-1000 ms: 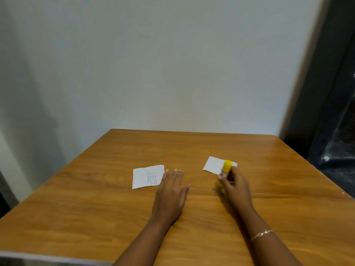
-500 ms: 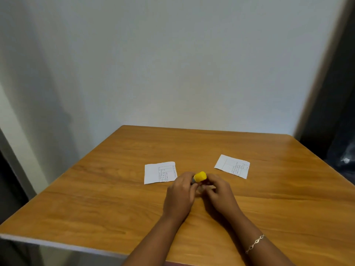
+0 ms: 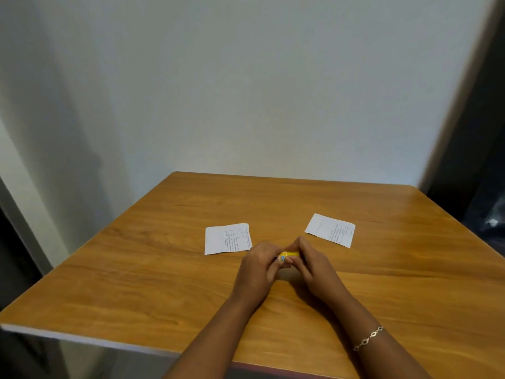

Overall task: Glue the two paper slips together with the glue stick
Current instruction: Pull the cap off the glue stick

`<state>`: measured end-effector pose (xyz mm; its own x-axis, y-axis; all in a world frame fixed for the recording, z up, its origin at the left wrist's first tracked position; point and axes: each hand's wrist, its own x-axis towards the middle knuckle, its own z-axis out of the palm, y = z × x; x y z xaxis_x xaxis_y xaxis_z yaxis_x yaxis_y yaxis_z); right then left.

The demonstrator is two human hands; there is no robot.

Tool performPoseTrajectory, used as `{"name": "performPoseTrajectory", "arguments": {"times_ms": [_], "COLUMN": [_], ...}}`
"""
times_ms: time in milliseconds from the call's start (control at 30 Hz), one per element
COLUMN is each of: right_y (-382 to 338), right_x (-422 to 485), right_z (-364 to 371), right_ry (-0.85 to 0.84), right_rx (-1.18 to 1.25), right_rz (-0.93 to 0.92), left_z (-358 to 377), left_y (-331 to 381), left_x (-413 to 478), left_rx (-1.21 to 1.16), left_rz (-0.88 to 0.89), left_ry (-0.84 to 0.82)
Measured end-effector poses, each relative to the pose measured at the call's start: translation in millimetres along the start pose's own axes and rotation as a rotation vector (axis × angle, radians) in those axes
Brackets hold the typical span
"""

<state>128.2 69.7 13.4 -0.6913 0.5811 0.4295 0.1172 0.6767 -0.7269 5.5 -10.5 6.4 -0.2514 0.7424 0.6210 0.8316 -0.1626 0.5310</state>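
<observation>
Both hands meet on the glue stick, likely to pull its cap off.

The left hand (image 3: 258, 266) and right hand (image 3: 310, 262) each clamp their fingers around one end of the small yellow plastic glue stick (image 3: 287, 255), held level just above the brown wooden table (image 3: 136, 283); opposed grips suit twisting or pulling. Beyond the left fingertips lies one white printed paper slip (image 3: 226, 238); the other white printed slip (image 3: 330, 230) lies beyond the right fingers, well apart, both flat and unglued.
</observation>
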Motion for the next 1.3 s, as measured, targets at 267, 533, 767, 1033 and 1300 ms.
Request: {"name": "performPoseTrajectory", "arguments": {"times_ms": [267, 533, 767, 1033, 1300], "right_y": [4, 1, 4, 5, 8], "right_x": [0, -1, -1, 0, -2], "right_z": [2, -6, -2, -9, -5], "right_ry": [0.004, 0.006, 0.026, -0.007, -0.003], "right_rx": [0.056, 0.032, 0.047, 0.114, 0.084], "right_rz": [0.089, -0.045, 0.068, 0.031, 0.068], "left_z": [-1, -2, -1, -2, 1], "left_y": [0, 0, 1, 1, -2], "left_x": [-1, 1, 0, 0, 0], "left_rx": [0.056, -0.065, 0.023, 0.016, 0.076], "left_rz": [-0.046, -0.107, -0.052, -0.05, 0.003], "left_ry": [0.013, 0.013, 0.0, 0.015, -0.024]}}
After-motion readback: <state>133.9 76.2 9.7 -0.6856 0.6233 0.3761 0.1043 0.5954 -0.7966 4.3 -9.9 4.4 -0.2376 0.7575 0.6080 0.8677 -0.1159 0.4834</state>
